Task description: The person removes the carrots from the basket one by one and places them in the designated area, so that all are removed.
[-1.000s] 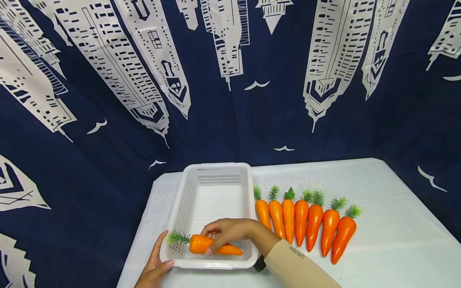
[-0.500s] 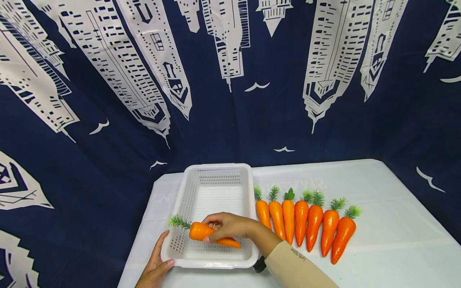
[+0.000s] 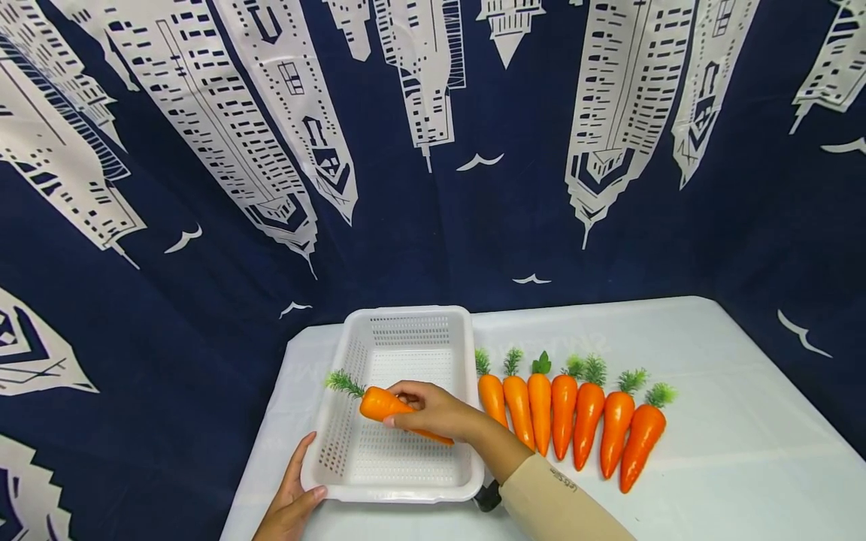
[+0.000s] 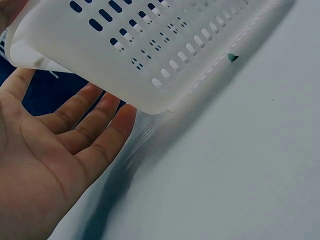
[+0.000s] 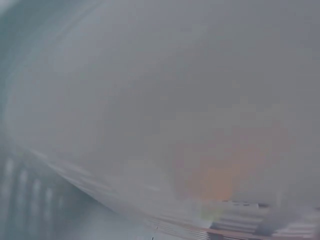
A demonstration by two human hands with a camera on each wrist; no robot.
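My right hand (image 3: 433, 409) grips an orange carrot (image 3: 380, 404) with a green leafy top, held tilted above the floor of a white perforated basket (image 3: 470, 361). The carrot's tip points toward the lower right. At the basket's near left corner my left hand (image 3: 289, 500) holds the rim between thumb and fingers. In the left wrist view, the left hand (image 4: 55, 135) has its fingers against the basket's outer side (image 4: 75, 50). The right wrist view is mostly a blurred pale surface with a faint orange patch (image 5: 220, 180).
To the right of the basket, several carrots (image 3: 588, 421) lie side by side in a row on the white table (image 3: 737, 421). A black object (image 3: 489, 497) shows under my right wrist. A dark blue cloth (image 3: 433, 233) printed with white buildings hangs behind.
My right hand has lifted the carrot from the near end of the basket, moving it up and away toward the basket's middle. The left hand stays at the corner.
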